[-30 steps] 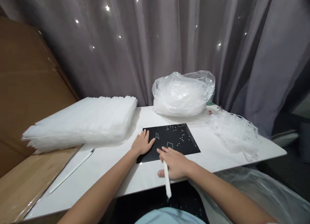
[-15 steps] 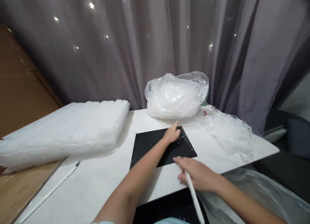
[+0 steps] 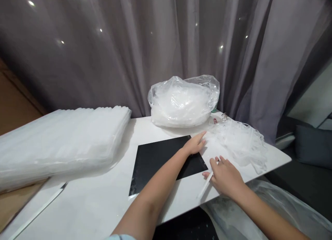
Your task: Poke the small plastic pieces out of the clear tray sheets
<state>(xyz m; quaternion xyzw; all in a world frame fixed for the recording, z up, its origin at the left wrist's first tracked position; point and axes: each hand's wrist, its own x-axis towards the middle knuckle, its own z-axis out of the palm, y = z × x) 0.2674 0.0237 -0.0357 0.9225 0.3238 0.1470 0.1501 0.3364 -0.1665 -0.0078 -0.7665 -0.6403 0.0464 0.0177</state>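
My left hand [image 3: 195, 144] reaches over the far right corner of a flat black sheet [image 3: 155, 157] on the white table. Its fingers are stretched out to the right, near a loose heap of sheer white stringy material [image 3: 240, 143], and nothing shows in them. Closer to the table's front edge, my right hand [image 3: 227, 176] is closed round a slim white pen-like stick [image 3: 206, 186]. The stick slants down to the left, just off the sheet's near right corner. What kind of tool it is cannot be made out.
A clear plastic bag [image 3: 184, 103] full of white material stands at the back. On the left lies a thick stack of white plastic-wrapped sheets [image 3: 70, 139], with a thin white strip [image 3: 38, 212] in front. Clear plastic [image 3: 241, 209] hangs below the table's right edge.
My left hand has moved right, past the sheet's far corner. My right hand has moved right and up, and the stick's lower end has swung left. The view has shifted slightly right.
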